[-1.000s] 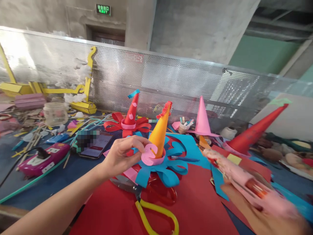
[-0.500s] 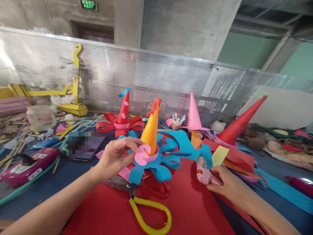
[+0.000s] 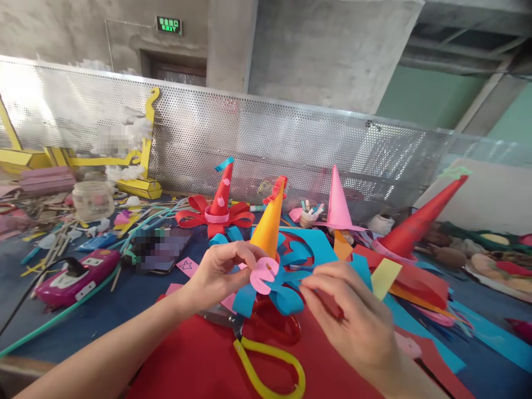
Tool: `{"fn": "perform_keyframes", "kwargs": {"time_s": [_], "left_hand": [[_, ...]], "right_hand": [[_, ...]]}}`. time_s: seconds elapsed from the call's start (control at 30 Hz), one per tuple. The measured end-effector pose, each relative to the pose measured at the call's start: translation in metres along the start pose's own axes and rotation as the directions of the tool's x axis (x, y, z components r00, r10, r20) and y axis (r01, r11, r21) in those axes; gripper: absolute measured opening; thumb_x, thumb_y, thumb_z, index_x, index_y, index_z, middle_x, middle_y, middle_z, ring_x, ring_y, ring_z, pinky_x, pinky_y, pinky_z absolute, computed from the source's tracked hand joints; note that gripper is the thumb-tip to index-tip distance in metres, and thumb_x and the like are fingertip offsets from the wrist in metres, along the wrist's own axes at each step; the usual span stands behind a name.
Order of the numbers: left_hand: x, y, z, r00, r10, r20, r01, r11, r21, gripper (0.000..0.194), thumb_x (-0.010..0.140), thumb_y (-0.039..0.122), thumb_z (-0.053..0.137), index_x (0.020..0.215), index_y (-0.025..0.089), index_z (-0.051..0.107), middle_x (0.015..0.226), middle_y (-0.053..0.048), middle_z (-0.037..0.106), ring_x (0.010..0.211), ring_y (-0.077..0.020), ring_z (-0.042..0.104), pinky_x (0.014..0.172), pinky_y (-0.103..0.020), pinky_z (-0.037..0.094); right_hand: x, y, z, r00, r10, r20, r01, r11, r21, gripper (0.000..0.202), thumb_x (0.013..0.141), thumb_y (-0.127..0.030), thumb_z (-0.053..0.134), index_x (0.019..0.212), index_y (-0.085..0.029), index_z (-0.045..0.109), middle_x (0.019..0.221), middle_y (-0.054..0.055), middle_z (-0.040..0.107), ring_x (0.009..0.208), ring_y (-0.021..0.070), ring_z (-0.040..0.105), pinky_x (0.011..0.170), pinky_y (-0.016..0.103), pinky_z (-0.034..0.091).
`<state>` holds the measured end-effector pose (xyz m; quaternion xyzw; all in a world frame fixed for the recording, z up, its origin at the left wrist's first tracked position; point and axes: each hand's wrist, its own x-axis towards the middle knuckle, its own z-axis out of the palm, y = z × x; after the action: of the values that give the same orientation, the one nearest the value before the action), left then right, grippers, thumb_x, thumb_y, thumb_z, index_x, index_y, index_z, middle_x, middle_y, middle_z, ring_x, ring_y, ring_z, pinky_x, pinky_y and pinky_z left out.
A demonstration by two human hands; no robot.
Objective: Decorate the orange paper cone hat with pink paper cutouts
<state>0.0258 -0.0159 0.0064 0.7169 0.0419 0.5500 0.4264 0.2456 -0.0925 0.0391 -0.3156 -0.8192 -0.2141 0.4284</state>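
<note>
My left hand pinches a small pink curled paper cutout between thumb and fingers. Just behind the cutout stands a yellow paper cone hat with a red crinkled tip and looped blue paper strips around its base. Close to the right side of these loops, my right hand has thumb and forefinger drawn together; what they hold, if anything, I cannot make out. Partly hidden beyond my right wrist lies a pink glue gun. Scissors with one yellow and one red handle rest on red paper below my hands.
Behind stand a red cone hat, a pink cone hat and a tilted red cone hat. At left are a purple power strip, a phone and a clear jar. A perforated metal panel borders the table.
My right hand has let go of the pink glue gun and moved left toward the pink cutout. My left hand still holds the cutout. The view has shifted slightly.
</note>
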Motion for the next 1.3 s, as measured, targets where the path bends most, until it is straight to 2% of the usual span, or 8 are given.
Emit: {"fn": "perform_keyframes", "kwargs": {"time_s": [0.13,0.33,0.77,1.0,1.07,1.13,1.2,1.3], "left_hand": [[0.001,0.003,0.000,1.000,0.015,0.013,-0.015,0.999,-0.033,0.003,0.087,0.014,0.064,0.084,0.015,0.064,0.098,-0.008,0.071,0.088,-0.0147,0.067,0.078,-0.025,0.054],[0.001,0.004,0.000,0.999,0.038,0.026,-0.038,0.999,-0.022,0.007,0.086,0.008,0.063,0.084,0.015,0.063,0.099,-0.007,0.071,0.091,-0.0153,0.068,0.080,-0.026,0.054],[0.003,0.009,0.000,0.994,0.096,0.042,-0.102,0.981,0.163,0.008,0.087,0.016,0.064,0.080,0.016,0.062,0.095,-0.008,0.072,0.087,-0.0165,0.070,0.077,-0.027,0.055],[0.003,0.009,0.000,0.995,0.093,0.040,-0.099,0.974,0.202,0.009,0.087,0.017,0.064,0.079,0.016,0.061,0.093,-0.008,0.072,0.085,-0.0167,0.070,0.075,-0.027,0.056],[0.002,0.008,-0.002,0.995,0.090,0.048,-0.098,0.972,0.214,0.008,0.087,0.017,0.063,0.079,0.016,0.061,0.094,-0.008,0.072,0.085,-0.0166,0.070,0.075,-0.027,0.056],[0.001,0.006,-0.004,0.994,0.088,0.061,-0.100,0.968,0.231,0.007,0.087,0.015,0.063,0.080,0.016,0.061,0.094,-0.008,0.072,0.085,-0.0161,0.070,0.075,-0.026,0.055],[0.000,0.003,-0.005,0.994,0.079,0.069,-0.094,0.965,0.244,0.008,0.087,0.012,0.062,0.081,0.017,0.061,0.096,-0.007,0.072,0.086,-0.0158,0.069,0.077,-0.026,0.055],[-0.002,-0.001,-0.006,0.995,0.055,0.081,-0.073,0.966,0.247,0.010,0.087,0.008,0.061,0.083,0.018,0.061,0.099,-0.007,0.072,0.089,-0.0158,0.068,0.082,-0.028,0.054]], "right_hand": [[0.009,-0.003,0.017,0.993,-0.112,-0.035,0.113,0.993,0.018,0.023,0.081,0.007,0.062,0.094,-0.012,0.058,0.085,0.006,0.056,0.081,0.0159,0.053,0.071,0.031,0.048],[0.011,0.000,0.022,0.964,-0.264,-0.015,0.262,0.961,-0.093,0.025,0.078,0.007,0.067,0.096,-0.009,0.060,0.087,0.009,0.058,0.083,0.0187,0.053,0.068,0.033,0.050],[0.005,0.008,0.027,0.949,-0.316,-0.005,0.313,0.940,-0.134,0.024,0.079,0.004,0.066,0.100,-0.007,0.062,0.088,0.012,0.061,0.083,0.0225,0.057,0.068,0.037,0.054],[0.009,0.003,0.024,0.972,-0.232,-0.031,0.227,0.967,-0.116,0.031,0.079,0.004,0.064,0.103,-0.014,0.058,0.088,0.008,0.062,0.083,0.0204,0.060,0.072,0.035,0.053],[0.004,0.011,0.013,0.993,-0.119,-0.025,0.114,0.980,-0.161,0.023,0.083,0.000,0.062,0.097,-0.017,0.057,0.085,0.007,0.063,0.081,0.0199,0.062,0.072,0.033,0.053],[-0.011,0.030,-0.004,0.993,0.105,0.054,-0.089,0.965,-0.246,0.012,0.088,-0.009,0.057,0.090,-0.020,0.056,0.083,0.005,0.064,0.077,0.0188,0.065,0.070,0.030,0.052],[-0.036,0.054,-0.026,0.894,0.391,0.221,-0.300,0.886,-0.352,0.008,0.087,-0.015,0.054,0.091,-0.022,0.057,0.085,0.003,0.067,0.069,0.0176,0.067,0.060,0.028,0.051],[-0.081,0.086,-0.054,0.637,0.617,0.462,-0.396,0.776,-0.491,0.017,0.079,-0.021,0.058,0.094,-0.022,0.065,0.094,0.007,0.072,0.087,0.0255,0.070,0.068,0.032,0.054]]}}
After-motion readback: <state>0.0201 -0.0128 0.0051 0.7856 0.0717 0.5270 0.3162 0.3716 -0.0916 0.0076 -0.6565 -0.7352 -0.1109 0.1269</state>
